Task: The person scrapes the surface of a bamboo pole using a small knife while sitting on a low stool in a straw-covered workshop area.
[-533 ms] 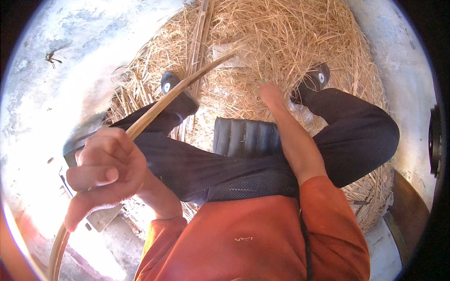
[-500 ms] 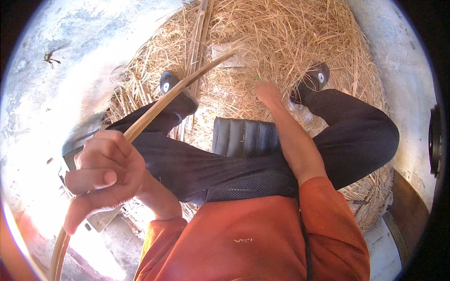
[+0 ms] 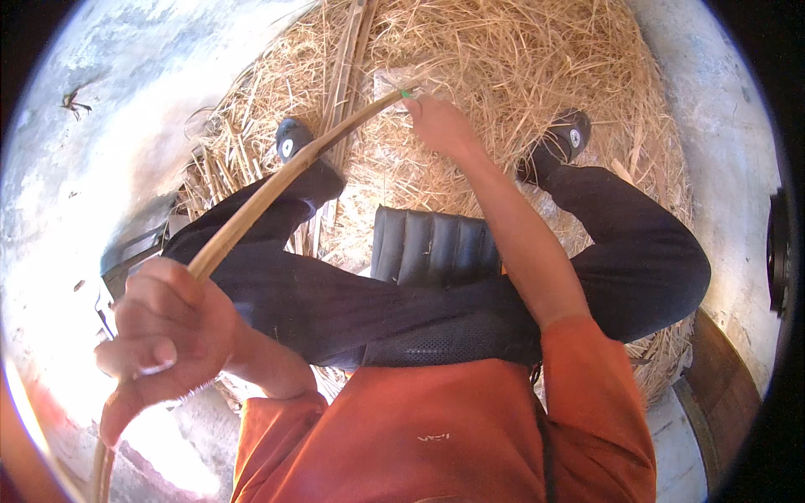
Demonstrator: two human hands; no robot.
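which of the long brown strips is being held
The curved strip running from the left hand toward the right hand. The left hand grips it; the other long strips lie on the straw, with neither hand on them.

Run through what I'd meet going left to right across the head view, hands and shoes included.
Left hand → left shoe → right hand → right shoe → dark rounded object at the right rim.
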